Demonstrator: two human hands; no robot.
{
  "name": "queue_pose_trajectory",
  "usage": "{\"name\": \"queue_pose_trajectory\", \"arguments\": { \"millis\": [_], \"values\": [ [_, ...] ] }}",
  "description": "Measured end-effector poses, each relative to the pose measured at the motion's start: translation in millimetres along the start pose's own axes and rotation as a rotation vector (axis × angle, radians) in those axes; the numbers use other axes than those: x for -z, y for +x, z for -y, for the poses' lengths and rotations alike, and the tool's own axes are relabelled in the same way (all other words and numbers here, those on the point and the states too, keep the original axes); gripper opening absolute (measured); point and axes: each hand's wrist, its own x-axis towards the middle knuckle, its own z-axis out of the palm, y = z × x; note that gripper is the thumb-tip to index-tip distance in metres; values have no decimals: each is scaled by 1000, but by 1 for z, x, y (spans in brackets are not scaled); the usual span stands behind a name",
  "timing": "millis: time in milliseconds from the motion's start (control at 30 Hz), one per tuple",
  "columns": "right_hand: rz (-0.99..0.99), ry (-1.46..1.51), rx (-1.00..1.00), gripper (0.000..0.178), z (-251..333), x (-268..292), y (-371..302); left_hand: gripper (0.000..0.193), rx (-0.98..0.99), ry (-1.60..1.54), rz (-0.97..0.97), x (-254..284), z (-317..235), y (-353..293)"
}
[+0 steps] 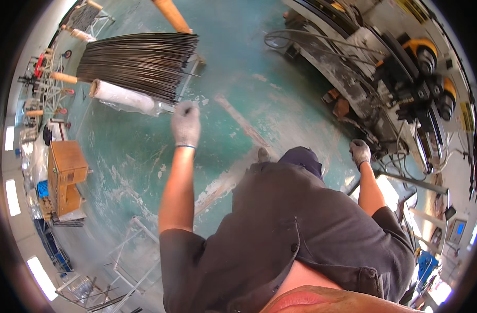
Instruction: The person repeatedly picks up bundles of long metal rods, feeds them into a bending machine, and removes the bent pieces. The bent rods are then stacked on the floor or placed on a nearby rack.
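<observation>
My left hand (186, 125), in a pale work glove, is closed beside the near end of a stack of long dark metal rods (139, 60). Whether its curled fingers hold a rod, or anything else, I cannot make out. Right by it lies a white roll wrapped in clear plastic film (124, 97), along the near side of the rods. My right hand (360, 152), gloved as well, is held closed out to the right, near the lower end of a long machine (348, 78). Anything in its fingers is hidden.
Cables and two yellow-and-black units (422, 53) sit on the machine at right. A wooden cabinet (69, 169) stands at left, with wheeled racks beyond it. Thin metal frames (124, 261) stand at lower left. The green floor (228, 141) is worn and scuffed.
</observation>
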Motion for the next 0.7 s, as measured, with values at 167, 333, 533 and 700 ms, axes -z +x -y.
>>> {"name": "queue_pose_trajectory", "arguments": {
  "millis": [167,333,533,700],
  "values": [
    [163,-386,97,33,30,-72,27,25,-153,187,-312,115,20,145],
    [372,-497,43,39,133,-171,30,34,-174,681,-440,207,51,254],
    [446,-647,292,51,324,-354,50,42,72,1052,-304,287,112,393],
    [431,-556,563,70,518,-534,57,47,31,1055,-342,287,142,439]
  ]
}}
